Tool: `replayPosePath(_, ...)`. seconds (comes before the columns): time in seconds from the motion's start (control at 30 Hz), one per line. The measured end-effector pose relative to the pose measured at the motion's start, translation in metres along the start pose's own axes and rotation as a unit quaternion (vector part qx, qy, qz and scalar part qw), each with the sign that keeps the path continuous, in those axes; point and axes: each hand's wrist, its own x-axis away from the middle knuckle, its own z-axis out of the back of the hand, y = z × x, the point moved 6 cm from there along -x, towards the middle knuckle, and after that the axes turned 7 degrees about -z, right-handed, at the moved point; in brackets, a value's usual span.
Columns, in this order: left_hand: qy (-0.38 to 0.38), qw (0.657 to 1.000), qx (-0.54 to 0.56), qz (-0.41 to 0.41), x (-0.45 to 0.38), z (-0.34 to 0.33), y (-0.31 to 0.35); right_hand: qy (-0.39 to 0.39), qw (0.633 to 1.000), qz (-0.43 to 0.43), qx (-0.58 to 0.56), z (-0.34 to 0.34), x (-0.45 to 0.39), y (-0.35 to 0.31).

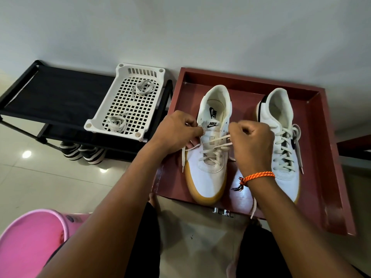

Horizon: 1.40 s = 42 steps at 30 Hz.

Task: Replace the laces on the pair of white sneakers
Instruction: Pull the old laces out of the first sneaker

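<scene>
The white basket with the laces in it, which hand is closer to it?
The left hand. It is at the left sneaker, just right of the white basket. The right hand is farther away, between the two sneakers, pinching the lace.

Both bare forearms reach forward and converge, wrists level and close together. The left hand [176, 133] is curled, thumb and forefinger pinching a lace [217, 138] at its tip. The right hand [252, 144] is fisted, knuckles up, fingers closed round the same lace; an orange braided bracelet [258, 176] circles its wrist.
</scene>
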Motion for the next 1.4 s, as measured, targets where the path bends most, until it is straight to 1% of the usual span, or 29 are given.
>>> replayPosePath(0.03, 0.000, 1.000, 0.000, 0.000, 0.000, 0.000, 0.000, 0.029, 0.999, 0.009, 0.028, 0.005, -0.001, 0.000)
replayPosePath(0.1, 0.000, 1.000, -0.001, -0.003, 0.001, -0.001, 0.001, 0.034, 0.993, 0.063, 0.095, 0.007, 0.002, -0.007)
replayPosePath(0.2, 0.003, 1.000, -0.012, -0.007, 0.001, -0.002, 0.002, -0.018, 0.979, 0.147, 0.142, -0.006, 0.013, -0.020)
replayPosePath(0.3, 0.003, 1.000, -0.017, -0.010, 0.000, -0.001, 0.002, -0.080, 0.948, 0.200, 0.235, -0.030, 0.027, -0.020)
replayPosePath(0.4, 0.000, 1.000, -0.014, -0.009, 0.000, -0.001, 0.001, -0.137, 0.943, 0.178, 0.245, -0.040, 0.027, -0.008)
replayPosePath(0.47, -0.002, 1.000, -0.014, -0.008, 0.000, -0.001, 0.000, -0.137, 0.952, 0.163, 0.220, -0.037, 0.022, -0.008)
replayPosePath(0.53, -0.007, 1.000, -0.008, -0.006, -0.001, -0.001, -0.001, -0.112, 0.964, 0.147, 0.190, -0.027, 0.017, -0.012)
replayPosePath(0.6, -0.009, 1.000, -0.008, -0.003, -0.002, -0.001, -0.002, -0.070, 0.977, 0.128, 0.153, -0.014, 0.010, -0.015)
replayPosePath(0.67, -0.007, 1.000, -0.018, 0.000, -0.002, -0.001, -0.001, -0.038, 0.982, 0.124, 0.139, -0.006, 0.005, -0.016)
replayPosePath(0.77, -0.007, 1.000, -0.021, 0.001, -0.002, -0.001, -0.001, -0.037, 0.976, 0.157, 0.144, -0.007, 0.012, -0.022)
replayPosePath(0.8, -0.006, 1.000, -0.021, 0.001, -0.002, -0.001, -0.001, -0.049, 0.971, 0.173, 0.156, -0.012, 0.017, -0.022)
replayPosePath(0.9, -0.004, 1.000, -0.024, 0.001, -0.001, 0.000, -0.002, -0.105, 0.940, 0.201, 0.254, -0.037, 0.030, -0.016)
replayPosePath(0.97, -0.005, 1.000, -0.023, 0.001, -0.001, 0.001, -0.001, -0.129, 0.937, 0.191, 0.263, -0.043, 0.030, -0.011)
replayPosePath(1.03, -0.006, 1.000, -0.021, 0.000, -0.001, 0.000, -0.002, -0.126, 0.950, 0.169, 0.230, -0.037, 0.024, -0.011)
replayPosePath(1.13, -0.008, 1.000, -0.018, 0.000, -0.002, -0.001, -0.003, -0.069, 0.976, 0.130, 0.160, -0.013, 0.009, -0.015)
replayPosePath(1.23, -0.009, 1.000, -0.010, -0.002, -0.003, -0.002, -0.005, -0.011, 0.972, 0.150, 0.180, 0.002, 0.007, -0.021)
replayPosePath(1.3, -0.007, 1.000, -0.010, -0.001, -0.004, -0.002, -0.007, -0.018, 0.965, 0.179, 0.193, -0.003, 0.014, -0.025)
replayPosePath(1.4, -0.007, 1.000, -0.010, -0.006, -0.005, -0.002, -0.007, -0.069, 0.946, 0.205, 0.242, -0.023, 0.025, -0.022)
